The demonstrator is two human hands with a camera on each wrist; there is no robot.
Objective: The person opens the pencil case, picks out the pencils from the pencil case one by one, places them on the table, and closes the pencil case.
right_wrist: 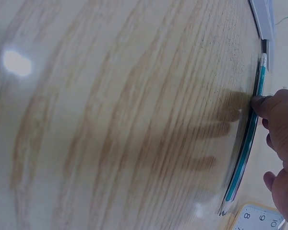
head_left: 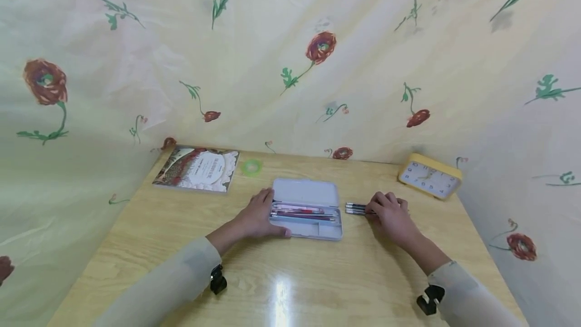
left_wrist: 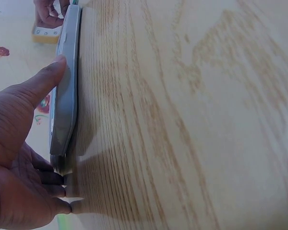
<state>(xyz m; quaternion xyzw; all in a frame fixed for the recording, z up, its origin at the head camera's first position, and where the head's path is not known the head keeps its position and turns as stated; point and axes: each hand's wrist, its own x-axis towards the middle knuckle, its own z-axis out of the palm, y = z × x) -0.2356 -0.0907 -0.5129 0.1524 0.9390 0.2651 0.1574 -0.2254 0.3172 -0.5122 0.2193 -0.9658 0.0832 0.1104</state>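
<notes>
Right hand around several pencils

Readable text: numerals on the dial of the yellow-framed clock, far right on the table. Best read is the right wrist view: 8, 9 and 10 in dark print on white, 10 partly cut by the picture edge. Head view shows 8, 7, 6, 5, 4 along the dial's near side, small but legible. Left wrist view: numerals too small to call. Booklet, far left: lines of print plus a barcode-like block in the white oval of its cover; too small to read.
</notes>
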